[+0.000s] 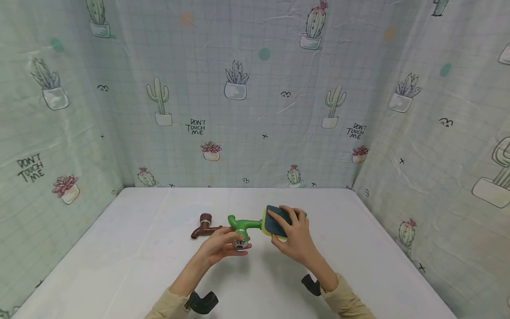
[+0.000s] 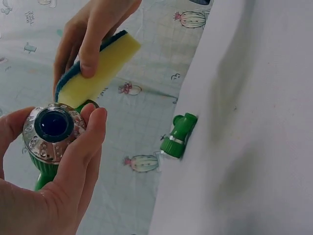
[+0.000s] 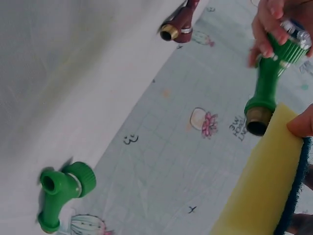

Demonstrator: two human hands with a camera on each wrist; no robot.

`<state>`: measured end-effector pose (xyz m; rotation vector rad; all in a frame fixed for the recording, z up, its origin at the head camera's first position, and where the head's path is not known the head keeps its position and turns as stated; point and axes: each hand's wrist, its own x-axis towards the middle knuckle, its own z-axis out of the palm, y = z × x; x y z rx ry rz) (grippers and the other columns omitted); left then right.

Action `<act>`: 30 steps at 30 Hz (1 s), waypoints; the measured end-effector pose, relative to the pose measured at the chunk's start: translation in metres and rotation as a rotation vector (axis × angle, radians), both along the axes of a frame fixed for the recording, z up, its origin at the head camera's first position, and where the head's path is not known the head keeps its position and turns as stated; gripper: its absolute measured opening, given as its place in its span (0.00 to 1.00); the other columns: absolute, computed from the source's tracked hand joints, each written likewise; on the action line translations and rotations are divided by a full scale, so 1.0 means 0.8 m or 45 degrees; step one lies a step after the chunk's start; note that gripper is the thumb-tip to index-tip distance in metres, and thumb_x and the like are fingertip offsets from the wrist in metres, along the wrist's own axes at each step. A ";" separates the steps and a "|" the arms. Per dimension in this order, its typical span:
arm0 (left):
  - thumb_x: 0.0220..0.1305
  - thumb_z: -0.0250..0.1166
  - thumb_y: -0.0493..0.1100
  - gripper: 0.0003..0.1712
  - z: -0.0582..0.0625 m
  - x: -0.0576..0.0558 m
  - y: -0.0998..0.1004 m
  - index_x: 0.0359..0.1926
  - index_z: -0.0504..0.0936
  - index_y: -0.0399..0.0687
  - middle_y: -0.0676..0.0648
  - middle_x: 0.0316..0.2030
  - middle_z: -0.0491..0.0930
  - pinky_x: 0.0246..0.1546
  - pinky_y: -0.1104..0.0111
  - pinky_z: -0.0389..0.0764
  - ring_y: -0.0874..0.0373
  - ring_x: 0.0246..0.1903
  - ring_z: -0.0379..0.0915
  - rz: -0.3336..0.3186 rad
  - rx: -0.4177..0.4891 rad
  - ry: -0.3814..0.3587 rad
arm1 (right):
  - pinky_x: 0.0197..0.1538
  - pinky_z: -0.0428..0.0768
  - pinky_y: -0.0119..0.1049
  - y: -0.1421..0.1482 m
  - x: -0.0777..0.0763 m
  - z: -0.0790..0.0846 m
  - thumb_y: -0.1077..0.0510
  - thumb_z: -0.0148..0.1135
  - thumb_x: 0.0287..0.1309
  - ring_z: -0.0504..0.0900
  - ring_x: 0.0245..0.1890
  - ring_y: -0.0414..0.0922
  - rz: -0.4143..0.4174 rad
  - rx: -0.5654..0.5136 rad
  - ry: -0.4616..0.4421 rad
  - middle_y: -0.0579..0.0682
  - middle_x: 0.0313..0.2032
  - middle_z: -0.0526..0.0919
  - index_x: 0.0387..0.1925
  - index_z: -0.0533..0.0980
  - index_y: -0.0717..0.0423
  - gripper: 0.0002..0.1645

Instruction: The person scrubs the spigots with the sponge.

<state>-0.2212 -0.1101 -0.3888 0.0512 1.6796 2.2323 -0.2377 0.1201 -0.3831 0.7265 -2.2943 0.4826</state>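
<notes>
We see green tap, silver knob blue-centred, held aloft in left hand, knob toward us, pipe pointing right. Sponge, yellow with dark blue scouring face, gripped by right hand, just beside tap's brass-coloured open end; touching or not, we cannot tell.

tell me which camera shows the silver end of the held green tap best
Left wrist: the silver end faces the camera, large and close. The head view shows it small, in the left hand; the right wrist view only partly, side-on.
</notes>
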 end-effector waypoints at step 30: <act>0.60 0.56 0.36 0.25 0.010 0.002 0.002 0.56 0.60 0.30 0.44 0.38 0.77 0.46 0.54 0.77 0.48 0.40 0.79 0.071 0.196 -0.047 | 0.43 0.65 0.54 0.017 -0.003 -0.023 0.53 0.72 0.29 0.60 0.49 0.54 0.102 0.215 0.177 0.55 0.53 0.69 0.50 0.73 0.39 0.37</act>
